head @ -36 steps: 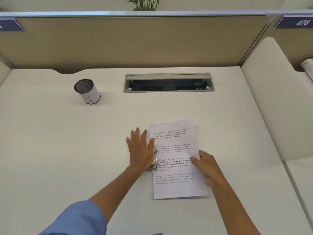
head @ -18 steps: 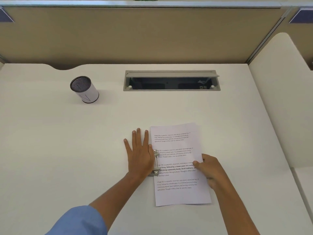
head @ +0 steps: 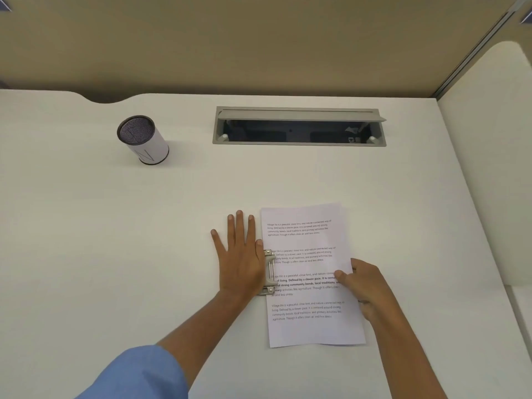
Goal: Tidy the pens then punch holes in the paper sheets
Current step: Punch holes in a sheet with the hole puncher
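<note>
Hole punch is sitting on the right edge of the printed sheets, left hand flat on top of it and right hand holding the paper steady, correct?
Not quite. The head view shows the hole punch on the left edge of the printed sheets, not the right. The rest holds: the left hand lies flat over it, and the right hand holds the paper steady.

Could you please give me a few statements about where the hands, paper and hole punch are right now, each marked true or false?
1. The left hand lies flat, palm down, on the hole punch. True.
2. The right hand rests on the pen holder. False: it holds the paper's right edge.
3. The pen holder lies on its side. False: it stands upright, far left.
4. The paper's left edge sits in the punch. True.
</note>
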The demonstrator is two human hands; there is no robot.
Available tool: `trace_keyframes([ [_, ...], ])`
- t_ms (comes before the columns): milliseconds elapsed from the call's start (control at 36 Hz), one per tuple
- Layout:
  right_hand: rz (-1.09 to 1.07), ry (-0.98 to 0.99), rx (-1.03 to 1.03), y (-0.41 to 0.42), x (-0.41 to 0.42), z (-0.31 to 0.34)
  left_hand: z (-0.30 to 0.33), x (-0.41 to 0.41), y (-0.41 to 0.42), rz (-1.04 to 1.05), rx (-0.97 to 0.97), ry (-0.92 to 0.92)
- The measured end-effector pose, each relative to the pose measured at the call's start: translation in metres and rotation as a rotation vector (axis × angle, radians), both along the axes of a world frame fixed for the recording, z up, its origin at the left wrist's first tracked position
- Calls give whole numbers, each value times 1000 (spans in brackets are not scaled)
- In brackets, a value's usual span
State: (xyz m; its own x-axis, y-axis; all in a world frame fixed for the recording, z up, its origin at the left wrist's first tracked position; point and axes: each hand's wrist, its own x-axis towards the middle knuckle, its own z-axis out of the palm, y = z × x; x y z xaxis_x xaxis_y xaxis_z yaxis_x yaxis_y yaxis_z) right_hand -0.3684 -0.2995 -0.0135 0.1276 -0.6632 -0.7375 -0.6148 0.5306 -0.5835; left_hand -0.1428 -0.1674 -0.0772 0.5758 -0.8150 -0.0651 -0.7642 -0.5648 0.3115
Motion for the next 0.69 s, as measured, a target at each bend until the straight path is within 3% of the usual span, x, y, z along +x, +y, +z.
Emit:
trace_keyframes([
  [694, 45, 11, 5, 3, 2, 21, 23, -2, -11, 57, 139, 109],
])
